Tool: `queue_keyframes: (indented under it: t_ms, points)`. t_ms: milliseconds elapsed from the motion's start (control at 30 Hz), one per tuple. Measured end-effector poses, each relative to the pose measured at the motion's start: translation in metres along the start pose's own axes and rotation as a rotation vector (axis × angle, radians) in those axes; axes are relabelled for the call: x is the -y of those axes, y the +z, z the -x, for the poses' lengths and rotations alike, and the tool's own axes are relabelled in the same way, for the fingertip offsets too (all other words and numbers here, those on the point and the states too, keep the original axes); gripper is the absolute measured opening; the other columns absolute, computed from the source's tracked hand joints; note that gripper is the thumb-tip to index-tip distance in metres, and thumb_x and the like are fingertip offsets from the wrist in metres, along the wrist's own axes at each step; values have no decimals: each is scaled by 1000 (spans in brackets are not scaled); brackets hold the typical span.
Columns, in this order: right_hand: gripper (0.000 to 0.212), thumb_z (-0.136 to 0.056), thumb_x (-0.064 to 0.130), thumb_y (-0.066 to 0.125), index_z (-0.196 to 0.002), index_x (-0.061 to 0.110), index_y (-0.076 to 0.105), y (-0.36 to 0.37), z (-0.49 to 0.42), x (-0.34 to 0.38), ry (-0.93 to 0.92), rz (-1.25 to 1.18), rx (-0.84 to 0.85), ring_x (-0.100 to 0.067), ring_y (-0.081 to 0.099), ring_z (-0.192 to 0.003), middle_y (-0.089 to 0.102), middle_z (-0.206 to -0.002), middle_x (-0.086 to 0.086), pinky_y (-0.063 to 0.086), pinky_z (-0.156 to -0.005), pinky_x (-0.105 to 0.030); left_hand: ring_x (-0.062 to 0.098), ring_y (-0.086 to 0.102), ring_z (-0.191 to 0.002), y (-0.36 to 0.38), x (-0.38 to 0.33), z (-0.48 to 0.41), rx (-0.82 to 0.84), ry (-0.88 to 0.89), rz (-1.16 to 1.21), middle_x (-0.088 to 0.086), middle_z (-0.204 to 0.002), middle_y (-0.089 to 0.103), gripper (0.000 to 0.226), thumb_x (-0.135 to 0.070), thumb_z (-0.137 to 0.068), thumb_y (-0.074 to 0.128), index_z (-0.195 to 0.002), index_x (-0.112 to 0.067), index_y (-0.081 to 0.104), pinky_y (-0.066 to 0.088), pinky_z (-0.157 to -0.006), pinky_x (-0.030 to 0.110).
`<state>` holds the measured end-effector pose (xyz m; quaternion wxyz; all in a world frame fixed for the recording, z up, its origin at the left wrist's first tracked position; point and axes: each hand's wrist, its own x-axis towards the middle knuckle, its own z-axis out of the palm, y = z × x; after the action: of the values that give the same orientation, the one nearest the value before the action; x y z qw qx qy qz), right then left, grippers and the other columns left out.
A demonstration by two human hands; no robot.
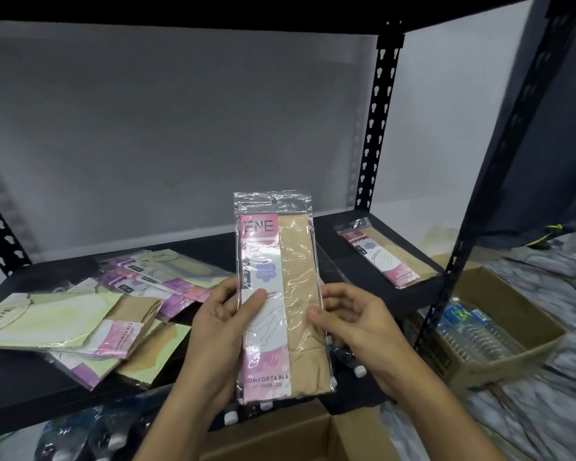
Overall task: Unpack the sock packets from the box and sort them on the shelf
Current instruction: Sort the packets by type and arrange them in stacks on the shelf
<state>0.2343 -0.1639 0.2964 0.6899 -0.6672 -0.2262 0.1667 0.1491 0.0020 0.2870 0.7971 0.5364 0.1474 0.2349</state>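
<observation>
I hold one clear sock packet [290, 261] upright in front of the shelf, with a pink-and-white card and beige socks inside. My left hand [220, 327] grips its left edge, thumb on the front. My right hand [356, 324] grips its right edge. The black shelf board [197, 251] lies behind it. A loose heap of packets [90, 311] with green, purple and pink cards lies on the shelf's left part. A single pink-card packet [384, 257] with beige socks lies at the shelf's right end. The open cardboard box [290, 437] sits below my hands.
A black slotted upright [376, 124] stands at the back right, another upright [459, 241] at the front right. A second cardboard box [499, 334] with plastic water bottles stands on the marble floor to the right. More bottles [90, 434] lie under the shelf.
</observation>
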Motion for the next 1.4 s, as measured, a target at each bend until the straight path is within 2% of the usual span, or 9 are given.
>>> queue_keyframes:
  t_ms: [267,433,533,667,800,1000,1133,1267,1400]
  points:
    - [14,-76,7,77,-88,12,72,-17,-2,-7,16,3,-50,-6,64,-66,74,-81,-2,48,-55,-14,29,73,-97,13,15,-4,65,1,-43,13,-108,75,42,-10,-79,67,-120,-8,59,61,-82,43]
    - [19,-77,9,76,-96,11,73,-47,-9,2,27,46,-131,-13,71,-86,75,-91,-3,56,-72,-21,24,72,-102,11,13,-6,61,48,-132,6,-111,74,50,-19,-74,69,-124,-17,59,56,-87,47]
    - [20,-79,11,74,-99,11,73,-82,-26,13,28,110,-218,-16,72,-88,76,-93,-2,57,-77,-29,24,72,-102,-1,12,-11,34,62,-123,5,-114,73,49,-20,-76,68,-124,-20,59,55,-87,47]
    - [9,-83,11,71,-92,11,72,-124,-66,27,46,198,-321,-18,71,-76,75,-88,-6,57,-70,-33,25,73,-101,-15,10,-17,37,81,-131,7,-114,73,50,-22,-75,68,-124,-16,60,58,-85,46]
    - [5,-85,9,70,-89,7,70,-151,-116,30,81,318,-336,-17,65,-62,71,-77,-7,57,-62,-31,28,74,-97,-24,14,-25,43,118,-139,11,-110,74,85,-44,-47,91,-121,-15,62,62,-72,39]
    - [9,-91,8,61,-97,2,66,-165,-173,19,202,408,-342,-14,65,-46,68,-77,-11,51,-42,-25,30,75,-91,-30,21,-38,37,107,-120,17,-107,74,49,-15,-67,70,-116,-10,63,62,-69,42]
    - [12,-90,12,64,-99,5,67,-173,-198,-1,206,576,-394,-19,65,-67,67,-84,-9,50,-49,-26,32,75,-90,-35,23,-43,64,125,-162,17,-103,75,100,-43,-27,99,-114,-8,64,62,-67,44]
    - [14,-91,15,64,-101,6,66,-187,-207,-17,260,729,-409,-19,62,-71,65,-86,-7,50,-58,-28,34,74,-88,-37,22,-46,54,114,-132,21,-107,73,80,-31,-40,84,-114,-6,64,62,-65,44]
    - [22,-90,21,64,-107,6,66,-199,-211,-29,324,839,-393,-23,61,-81,65,-99,-9,51,-70,-32,34,74,-90,-37,22,-47,33,125,-160,17,-102,75,113,-55,-14,96,-112,-9,66,62,-68,47]
